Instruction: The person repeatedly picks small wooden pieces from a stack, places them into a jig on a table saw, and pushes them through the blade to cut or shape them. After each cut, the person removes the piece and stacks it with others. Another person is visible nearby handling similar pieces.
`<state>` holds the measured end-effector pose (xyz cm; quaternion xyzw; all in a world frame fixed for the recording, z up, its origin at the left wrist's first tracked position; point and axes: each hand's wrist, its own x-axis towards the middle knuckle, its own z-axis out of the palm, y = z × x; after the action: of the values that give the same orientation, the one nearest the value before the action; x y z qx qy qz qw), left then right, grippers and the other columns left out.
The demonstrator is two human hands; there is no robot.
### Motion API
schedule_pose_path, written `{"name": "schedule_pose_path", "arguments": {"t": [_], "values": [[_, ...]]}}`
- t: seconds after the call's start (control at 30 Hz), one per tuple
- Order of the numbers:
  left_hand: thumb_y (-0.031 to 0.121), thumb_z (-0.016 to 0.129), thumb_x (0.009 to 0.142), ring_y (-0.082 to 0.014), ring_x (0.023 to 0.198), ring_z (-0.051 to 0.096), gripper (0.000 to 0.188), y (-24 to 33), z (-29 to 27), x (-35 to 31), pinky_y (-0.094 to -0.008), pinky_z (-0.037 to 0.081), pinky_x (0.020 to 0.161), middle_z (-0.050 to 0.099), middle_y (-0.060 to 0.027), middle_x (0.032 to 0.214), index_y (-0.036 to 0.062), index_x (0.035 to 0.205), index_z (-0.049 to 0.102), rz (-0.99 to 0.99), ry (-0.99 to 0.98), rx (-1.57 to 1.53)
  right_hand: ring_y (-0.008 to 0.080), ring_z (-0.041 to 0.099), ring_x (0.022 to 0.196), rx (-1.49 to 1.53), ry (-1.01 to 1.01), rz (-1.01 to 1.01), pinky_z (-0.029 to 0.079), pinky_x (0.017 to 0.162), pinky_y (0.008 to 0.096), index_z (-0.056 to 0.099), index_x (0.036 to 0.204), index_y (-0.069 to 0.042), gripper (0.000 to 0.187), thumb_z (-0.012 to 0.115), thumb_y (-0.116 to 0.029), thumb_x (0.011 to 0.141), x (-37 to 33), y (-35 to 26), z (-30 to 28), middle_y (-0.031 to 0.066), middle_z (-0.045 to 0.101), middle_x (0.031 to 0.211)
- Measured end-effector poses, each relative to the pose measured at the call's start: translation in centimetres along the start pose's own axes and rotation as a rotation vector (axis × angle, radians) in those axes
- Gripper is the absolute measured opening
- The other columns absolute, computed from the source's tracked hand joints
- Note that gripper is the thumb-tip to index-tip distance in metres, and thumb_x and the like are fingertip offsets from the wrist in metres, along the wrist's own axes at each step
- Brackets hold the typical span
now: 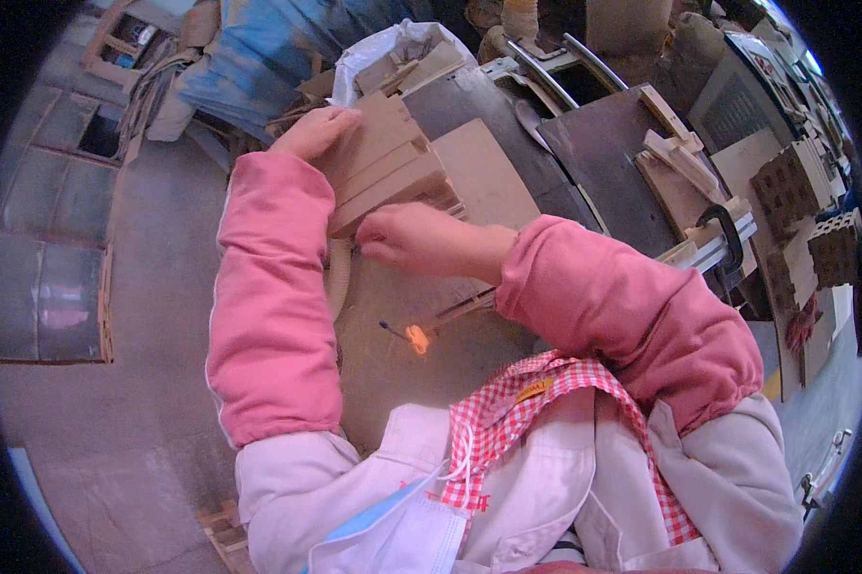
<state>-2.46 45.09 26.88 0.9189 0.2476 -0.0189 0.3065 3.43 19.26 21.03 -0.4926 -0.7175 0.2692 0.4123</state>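
Just ahead of the person, a set of pale brown wooden pieces lies side by side at the near left end of a dark desk, their far ends looking notched. The left hand is at their far left, its fingers bent over the edge of the wood. The right hand is curled at their near side, knuckles up and fingers bent in; I cannot tell whether either of them really grips, since the fingertips are hidden.

Just right of the pieces lies a flat brown board. Beyond them, a white sack bulges with wood scraps, and a blue cover hangs to its left. Farther right are a dark clamp and blocks with rows of holes. Nearer, below the right hand, a small orange thing glows. The person wears pink sleeves and red checked cloth at the neck.
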Motion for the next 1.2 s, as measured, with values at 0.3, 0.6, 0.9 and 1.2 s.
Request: {"name": "schedule_pose_path", "arguments": {"t": [0.3,0.6,0.9,1.2], "values": [[0.041,0.053,0.094,-0.0246,0.125,0.048,0.056,8.9,-6.9,-10.7,-0.0326,0.034,0.106,0.054,-0.0147,0.132,-0.0001,0.132,0.049,0.142,0.487,0.395,0.0401,0.062,0.085,0.127,-0.233,-0.034,0.050,0.077,0.0476,0.062,0.100,-0.002,0.030,0.054,-0.030,0.092,-13.7,2.5,2.3,0.0212,0.064,0.090],[0.040,0.050,0.097,-0.0267,0.104,0.061,0.041,17.9,13.9,-19.5,-0.0390,0.047,0.092,0.064,-0.0114,0.112,0.0049,0.113,0.064,0.115,0.741,0.113,0.0374,0.062,0.095,0.276,-0.288,0.343,0.050,0.082,0.0424,0.063,0.109,-0.001,0.032,0.056,-0.026,0.091,-28.0,4.3,-4.0,0.0210,0.064,0.103],[0.017,0.064,0.083,-0.0315,0.105,0.058,0.025,27.6,42.5,-7.6,-0.0425,0.043,0.093,0.063,-0.0142,0.109,0.0043,0.105,0.064,0.238,0.286,-0.212,0.0377,0.063,0.093,0.255,-0.237,0.424,0.051,0.081,0.0410,0.062,0.107,-0.001,0.028,0.058,-0.022,0.089,-39.1,6.9,-12.6,0.0198,0.065,0.101],[0.025,0.066,0.081,-0.0305,0.110,0.052,0.042,30.9,51.1,-2.5,-0.0434,0.039,0.097,0.058,-0.0118,0.117,0.0067,0.118,0.057,0.002,0.457,0.077,0.0304,0.065,0.091,0.371,-0.085,0.625,0.052,0.080,0.0363,0.063,0.108,0.001,0.025,0.058,-0.015,0.089,-47.7,8.8,-19.1,0.0184,0.066,0.100]]}}
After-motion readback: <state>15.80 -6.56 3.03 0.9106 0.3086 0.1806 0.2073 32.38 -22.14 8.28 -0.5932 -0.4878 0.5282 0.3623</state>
